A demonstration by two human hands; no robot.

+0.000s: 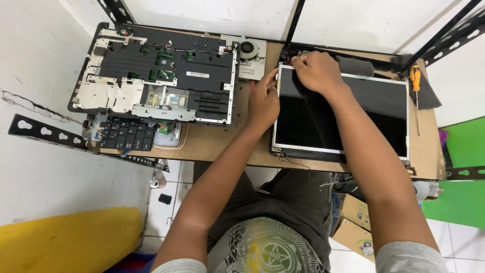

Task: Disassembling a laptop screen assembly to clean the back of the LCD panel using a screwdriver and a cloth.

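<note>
A bare laptop screen panel point(384, 116) with a silver frame lies in its black lid on the wooden table point(217, 144). My left hand point(263, 101) grips the panel's left edge, fingers curled around the frame. My right hand point(317, 71) rests on the panel's top-left corner, fingertips pinched at the frame by the hinge. To the left lies an upturned laptop base cover point(156, 76) with small green circuit boards.
A cooling fan point(248, 50) sits between the cover and the panel. A black keyboard point(127, 134) lies at the table's front left. An orange-handled screwdriver point(416, 81) rests at the right edge. Cardboard boxes point(353, 222) stand on the tiled floor beside my legs.
</note>
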